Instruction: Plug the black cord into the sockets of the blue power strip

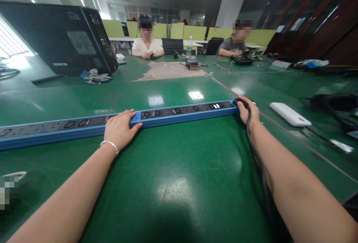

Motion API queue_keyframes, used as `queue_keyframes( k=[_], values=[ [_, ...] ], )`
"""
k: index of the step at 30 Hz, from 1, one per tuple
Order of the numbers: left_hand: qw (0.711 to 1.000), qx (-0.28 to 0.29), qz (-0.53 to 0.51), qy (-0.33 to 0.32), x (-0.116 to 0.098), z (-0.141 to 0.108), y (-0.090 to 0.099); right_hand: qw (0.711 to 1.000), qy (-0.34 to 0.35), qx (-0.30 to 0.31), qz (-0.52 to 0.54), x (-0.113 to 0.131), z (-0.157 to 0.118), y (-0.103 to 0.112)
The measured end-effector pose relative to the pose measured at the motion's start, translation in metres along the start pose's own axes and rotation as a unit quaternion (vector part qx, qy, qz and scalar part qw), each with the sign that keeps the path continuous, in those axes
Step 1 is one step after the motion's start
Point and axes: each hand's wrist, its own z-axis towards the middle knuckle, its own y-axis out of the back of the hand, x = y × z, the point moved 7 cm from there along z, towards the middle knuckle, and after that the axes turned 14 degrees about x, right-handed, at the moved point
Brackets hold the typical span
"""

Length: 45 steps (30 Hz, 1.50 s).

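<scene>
A long blue power strip [184,115] with black sockets lies across the green table, from the left edge to right of centre. My left hand [119,127] rests over its middle, fingers on the top face and thumb along the near side. At the strip's right end, my right hand [246,111] is closed around that end, where a black cable [253,146] comes out. The cable hangs down along the inner side of my right forearm. Some of the right fingertips are hidden behind the strip's end.
Beyond the strip on the green table [179,161] are a black computer case [64,41], gloves [95,76] and a bottle [189,46]. A white power bank [289,114] lies at right, near black cables [332,105]. Two people sit at the far side.
</scene>
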Motion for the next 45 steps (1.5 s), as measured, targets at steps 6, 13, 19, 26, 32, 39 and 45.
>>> queue_keyframes(
  k=[6,13,19,26,32,39,45],
  values=[
    [1.0,-0.003,-0.001,-0.002,0.0,0.0,0.0,1.0,-0.008,-0.007,-0.006,-0.003,0.0,-0.001],
    [1.0,-0.006,0.008,0.003,0.001,0.0,0.0,0.981,0.045,-0.15,0.117,0.011,0.0,0.015],
    [1.0,-0.012,0.007,-0.001,0.0,0.0,0.001,0.995,0.039,-0.042,0.077,0.027,-0.002,-0.006],
    [1.0,-0.008,0.005,0.001,-0.001,0.0,0.001,0.999,0.034,-0.031,0.029,0.028,-0.002,-0.009],
    [1.0,-0.007,0.002,0.001,-0.001,0.0,0.001,0.999,0.036,0.0,-0.037,0.037,-0.002,-0.013],
    [1.0,0.001,-0.001,0.009,-0.001,0.0,0.001,0.995,-0.012,0.021,-0.096,0.036,-0.012,-0.017],
    [1.0,-0.001,0.001,0.005,-0.001,0.0,0.001,0.999,0.013,-0.014,-0.036,0.027,-0.01,-0.019]
  ],
)
